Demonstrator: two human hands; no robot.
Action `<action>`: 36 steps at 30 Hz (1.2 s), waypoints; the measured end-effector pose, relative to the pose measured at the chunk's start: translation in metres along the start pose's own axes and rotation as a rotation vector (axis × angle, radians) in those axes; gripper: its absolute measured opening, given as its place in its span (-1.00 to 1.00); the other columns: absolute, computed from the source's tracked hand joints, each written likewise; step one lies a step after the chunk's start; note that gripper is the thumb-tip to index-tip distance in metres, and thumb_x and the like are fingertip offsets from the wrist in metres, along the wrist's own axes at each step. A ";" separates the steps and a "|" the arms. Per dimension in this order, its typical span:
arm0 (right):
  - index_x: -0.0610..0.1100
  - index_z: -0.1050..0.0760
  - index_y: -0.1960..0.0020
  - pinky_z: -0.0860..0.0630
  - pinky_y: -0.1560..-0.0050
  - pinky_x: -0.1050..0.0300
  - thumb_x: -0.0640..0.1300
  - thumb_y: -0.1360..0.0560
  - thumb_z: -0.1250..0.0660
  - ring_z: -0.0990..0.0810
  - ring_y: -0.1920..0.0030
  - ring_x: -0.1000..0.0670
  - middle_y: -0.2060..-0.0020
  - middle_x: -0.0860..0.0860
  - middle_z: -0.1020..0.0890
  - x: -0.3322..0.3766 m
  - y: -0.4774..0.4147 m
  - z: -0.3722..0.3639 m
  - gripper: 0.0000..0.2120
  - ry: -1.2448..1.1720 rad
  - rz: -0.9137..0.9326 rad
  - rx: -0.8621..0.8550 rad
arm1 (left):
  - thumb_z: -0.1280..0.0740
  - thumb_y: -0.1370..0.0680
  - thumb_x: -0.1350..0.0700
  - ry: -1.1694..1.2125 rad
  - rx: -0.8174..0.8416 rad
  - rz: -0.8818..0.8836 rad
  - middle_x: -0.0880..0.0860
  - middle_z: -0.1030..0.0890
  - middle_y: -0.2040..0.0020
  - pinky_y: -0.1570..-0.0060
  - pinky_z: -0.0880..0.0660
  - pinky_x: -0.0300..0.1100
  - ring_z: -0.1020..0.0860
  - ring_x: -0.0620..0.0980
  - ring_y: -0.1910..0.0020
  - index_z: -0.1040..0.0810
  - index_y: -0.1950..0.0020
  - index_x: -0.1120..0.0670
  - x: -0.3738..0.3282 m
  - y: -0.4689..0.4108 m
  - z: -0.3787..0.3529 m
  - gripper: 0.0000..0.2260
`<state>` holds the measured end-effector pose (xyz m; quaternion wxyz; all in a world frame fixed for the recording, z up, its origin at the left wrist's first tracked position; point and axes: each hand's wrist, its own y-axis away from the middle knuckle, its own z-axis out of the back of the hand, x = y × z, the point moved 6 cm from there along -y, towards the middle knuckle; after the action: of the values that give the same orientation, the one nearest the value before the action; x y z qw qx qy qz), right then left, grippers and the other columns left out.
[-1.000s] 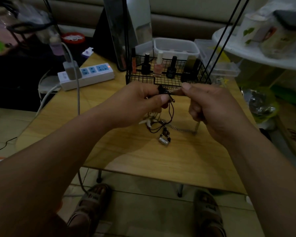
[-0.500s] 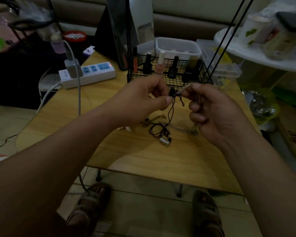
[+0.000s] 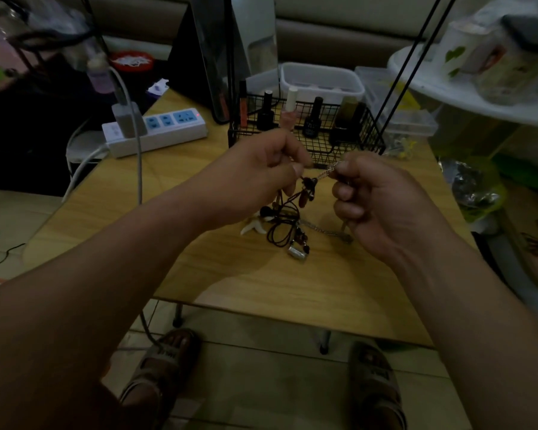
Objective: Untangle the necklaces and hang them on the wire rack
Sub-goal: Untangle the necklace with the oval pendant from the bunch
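Head view: the wooden table (image 3: 261,290) carries the black wire rack (image 3: 370,141) at its twelve o'clock edge. Above the tabletop, the left hand (image 3: 255,178) curls at nine o'clock of the tangled necklaces (image 3: 286,218), pinching their dark cords, and the right hand (image 3: 382,206), at three o'clock, is fisted around a silver chain (image 3: 326,172). The tangle hangs from both grips towards six o'clock, its lower loops resting on the table.

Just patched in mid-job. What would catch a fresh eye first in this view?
Both hands meet mid-frame above the wooden table. The left hand pinches a tangle of necklaces, dark cords and pendants trailing down to the tabletop, while the right hand pinches a silver chain running out of that knot. Right behind them stands a black wire basket holding nail-polish bottles.
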<state>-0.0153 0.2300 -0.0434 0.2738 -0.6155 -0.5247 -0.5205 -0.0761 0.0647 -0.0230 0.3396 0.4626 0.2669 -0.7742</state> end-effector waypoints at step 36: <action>-0.07 -0.37 0.21 -0.20 0.39 0.15 -0.09 -0.61 -0.17 -0.37 0.37 0.05 0.35 0.03 -0.39 0.000 -0.001 0.010 -0.79 0.168 -0.076 0.048 | -0.16 -0.75 0.13 0.146 -0.093 0.060 0.07 -0.71 0.20 0.43 -0.30 -0.18 -0.35 -0.04 0.46 -0.41 -0.13 0.16 -0.007 0.003 0.010 -0.89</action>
<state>-0.0126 0.2391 -0.0461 0.3118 -0.5425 -0.5351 -0.5675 -0.0768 0.0570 -0.0127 0.3635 0.5092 0.3126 -0.7147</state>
